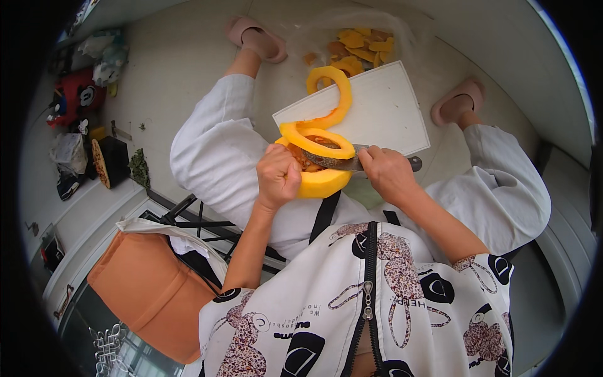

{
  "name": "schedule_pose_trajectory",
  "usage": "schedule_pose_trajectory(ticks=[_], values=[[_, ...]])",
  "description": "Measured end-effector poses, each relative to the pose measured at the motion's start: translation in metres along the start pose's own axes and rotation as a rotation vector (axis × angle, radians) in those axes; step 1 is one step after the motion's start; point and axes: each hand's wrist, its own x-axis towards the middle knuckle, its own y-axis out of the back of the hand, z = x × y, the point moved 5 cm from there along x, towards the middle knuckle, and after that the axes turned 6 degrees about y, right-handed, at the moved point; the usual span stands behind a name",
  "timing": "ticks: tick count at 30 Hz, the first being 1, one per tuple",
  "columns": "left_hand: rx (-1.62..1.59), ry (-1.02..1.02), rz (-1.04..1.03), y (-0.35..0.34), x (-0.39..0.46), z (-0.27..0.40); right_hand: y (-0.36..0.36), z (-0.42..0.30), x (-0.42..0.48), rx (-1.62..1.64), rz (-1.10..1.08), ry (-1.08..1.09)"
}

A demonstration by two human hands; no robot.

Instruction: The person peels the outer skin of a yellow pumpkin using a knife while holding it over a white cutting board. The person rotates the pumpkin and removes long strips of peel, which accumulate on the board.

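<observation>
A peeled orange-yellow pumpkin (325,184) is held above my lap, its hollow showing seeds and stringy pulp. My left hand (279,176) is closed around its left side. With my right hand (388,173) I grip a knife (346,163), the dark handle end poking out beyond my fist. Its stained blade lies across the pumpkin's opening, partly under a cut ring of flesh. From that ring a long curling strip of pumpkin (345,96) runs away from me onto a white rectangular board or stool top (384,113).
Pieces of peel (362,45) lie in a clear plastic bag on the tiled floor past the board. My slippered feet (264,40) flank it. At left are an orange padded chair (146,292), a red bag (82,96) and dried leaves (140,168).
</observation>
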Motion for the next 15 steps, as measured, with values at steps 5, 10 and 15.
schedule_pose_trajectory(ticks=[5,10,15], values=[[-0.058,0.018,0.024,0.002,-0.001,-0.012,0.007,0.009,-0.012,0.015,-0.005,-0.014],[-0.085,0.04,-0.077,0.003,0.004,-0.014,-0.003,0.01,-0.008,0.007,0.012,0.017],[-0.093,0.083,-0.097,0.004,0.007,-0.015,-0.018,0.0,0.013,0.002,0.043,0.027]])
